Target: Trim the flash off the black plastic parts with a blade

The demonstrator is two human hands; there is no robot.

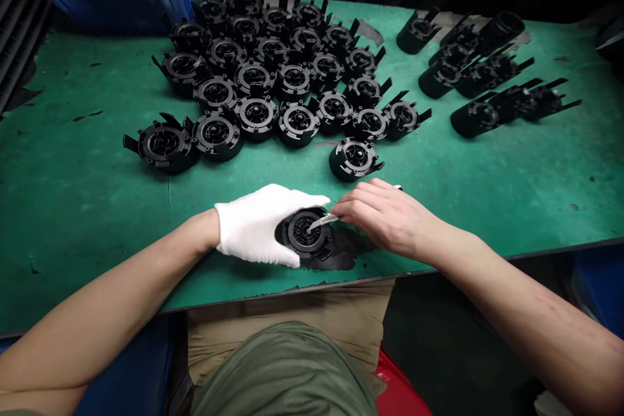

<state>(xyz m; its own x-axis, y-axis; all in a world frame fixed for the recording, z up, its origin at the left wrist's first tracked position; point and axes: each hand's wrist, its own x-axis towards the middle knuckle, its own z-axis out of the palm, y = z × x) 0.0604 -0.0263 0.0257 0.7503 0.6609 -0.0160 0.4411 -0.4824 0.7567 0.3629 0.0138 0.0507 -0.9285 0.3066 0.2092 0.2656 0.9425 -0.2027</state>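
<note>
My left hand (266, 224), in a white glove, is wrapped round the left side of a round black plastic housing (306, 234) on the table near its front edge. Concentric rings and slots show on the housing's upper face. In my bare right hand (377, 214) is a slim craft knife (324, 222), pinched near its blade. The pale tip points down and left and meets the centre of the housing, though whether it cuts in cannot be seen. Just beyond my right fingers stands a similar black housing (358, 157).
Several more black housings (256, 114) crowd the green tabletop (88, 208) ahead, with upright tabs. Taller black cylinders (475, 117) stand at the back right. A blue bin (112, 6) is at the back left. The worn table edge (292, 289) runs close to my body.
</note>
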